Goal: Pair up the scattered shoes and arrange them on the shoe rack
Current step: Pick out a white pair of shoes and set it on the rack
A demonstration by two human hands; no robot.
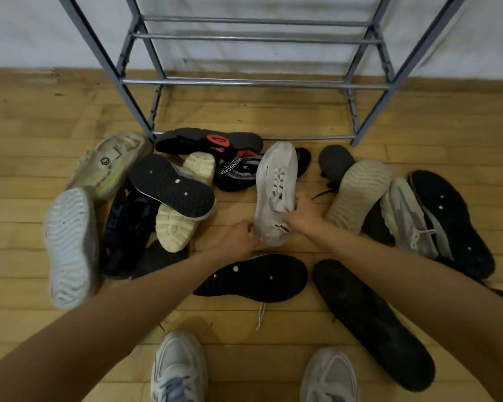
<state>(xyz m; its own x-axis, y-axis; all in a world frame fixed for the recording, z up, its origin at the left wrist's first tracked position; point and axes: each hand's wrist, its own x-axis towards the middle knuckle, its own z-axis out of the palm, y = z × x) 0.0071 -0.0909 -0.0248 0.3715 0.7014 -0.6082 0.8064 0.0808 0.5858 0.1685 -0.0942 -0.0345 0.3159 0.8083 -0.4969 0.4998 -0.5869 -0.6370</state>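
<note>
Both hands hold white shoe [276, 192] above floor [273, 117], in front of rack [253, 82].
Left hand [238, 236] pinches heel end, right hand [304, 211] grips the side near the laces; other shoes lie scattered around, many sole-up.

Person seen from their own head: left hand [238, 237] and right hand [304, 211] bare, on bare forearms [99, 314]. Feet wear white-and-grey mesh trainers, left trainer [179, 369] and right trainer [330, 375], with rounded toes and bluish laces.
</note>
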